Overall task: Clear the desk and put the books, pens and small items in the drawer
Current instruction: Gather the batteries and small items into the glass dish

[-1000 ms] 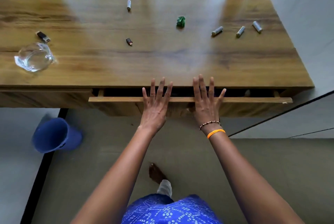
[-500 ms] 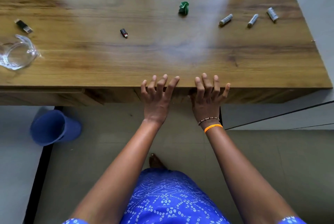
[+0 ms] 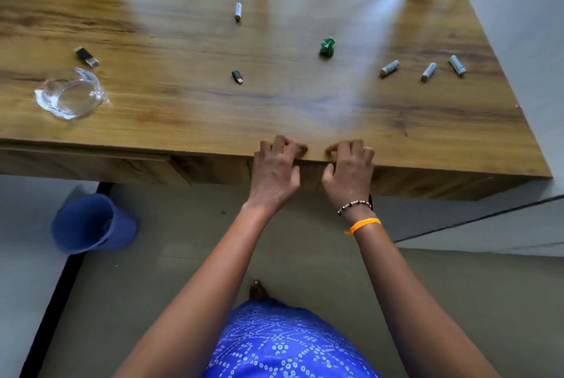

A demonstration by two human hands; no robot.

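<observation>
Wooden desk (image 3: 183,121) bears four batteries (image 3: 389,68), two USB sticks (image 3: 237,77), glass dish (image 3: 71,97).

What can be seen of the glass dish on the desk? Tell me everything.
The glass dish is clear and see-through, with a round bowl set in an angular, cornered rim that catches bright glints. It looks empty. It sits upright on the wooden desk near the left front, just in front of a small dark stick. Nothing touches it, and both hands are far off.
</observation>
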